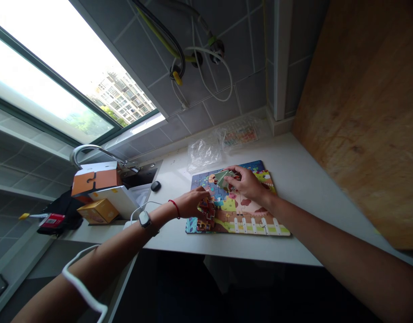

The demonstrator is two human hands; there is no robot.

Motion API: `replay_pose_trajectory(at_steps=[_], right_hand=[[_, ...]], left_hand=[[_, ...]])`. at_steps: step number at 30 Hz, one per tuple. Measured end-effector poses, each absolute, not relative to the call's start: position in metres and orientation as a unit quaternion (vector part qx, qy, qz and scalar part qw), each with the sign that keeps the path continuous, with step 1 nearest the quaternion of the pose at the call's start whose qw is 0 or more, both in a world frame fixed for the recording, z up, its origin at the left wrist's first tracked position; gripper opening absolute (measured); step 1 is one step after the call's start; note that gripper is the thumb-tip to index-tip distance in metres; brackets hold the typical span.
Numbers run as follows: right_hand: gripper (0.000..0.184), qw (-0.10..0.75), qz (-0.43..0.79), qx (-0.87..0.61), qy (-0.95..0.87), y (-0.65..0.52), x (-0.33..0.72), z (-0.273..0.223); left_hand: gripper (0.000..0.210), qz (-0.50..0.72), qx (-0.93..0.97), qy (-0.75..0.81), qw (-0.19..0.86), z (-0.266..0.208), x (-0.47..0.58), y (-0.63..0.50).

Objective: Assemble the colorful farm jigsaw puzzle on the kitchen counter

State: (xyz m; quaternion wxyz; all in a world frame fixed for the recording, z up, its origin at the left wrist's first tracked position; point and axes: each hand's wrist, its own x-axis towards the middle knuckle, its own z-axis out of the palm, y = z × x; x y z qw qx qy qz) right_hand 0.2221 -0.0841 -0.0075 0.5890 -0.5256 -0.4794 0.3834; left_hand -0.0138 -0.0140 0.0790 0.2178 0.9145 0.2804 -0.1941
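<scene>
A colourful jigsaw puzzle (248, 204) lies on the white counter, showing a farm scene with a white fence along its near edge. Over its upper middle, my right hand (247, 181) holds several loose puzzle pieces (224, 178), their grey-green backs showing. My left hand (189, 204) is at the puzzle's left side, with thumb and fingers curled around reddish puzzle pieces (208, 211). Those pieces lie over the left part of the picture, and the hand partly hides them. A smartwatch (144, 219) and a red cord are on the left wrist.
Behind the puzzle are a crumpled clear plastic bag (204, 152) and a bag with a printed sheet (242, 134). To the left sit a small black case (155, 186), an orange and white box (97, 181), a yellow box (98, 211) and a sink with a faucet (102, 148). A wooden panel (368, 112) rises at right.
</scene>
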Motion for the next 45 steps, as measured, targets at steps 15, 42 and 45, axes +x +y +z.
replay_pose_trajectory(at_steps=[15,42,45], right_hand=[[0.027,0.591,0.386,-0.518,-0.484,-0.085,0.222,-0.005],[0.028,0.587,0.382,-0.524,-0.485,-0.086,0.223,-0.006],[0.027,0.588,0.387,-0.521,-0.482,-0.085,0.222,-0.006]], left_hand=[[0.080,-0.204,0.912,0.309,0.176,0.085,-0.007,-0.019],[0.043,-0.285,0.875,0.319,0.227,0.096,0.008,0.002],[0.045,-0.287,0.872,0.319,0.233,0.096,0.007,0.006]])
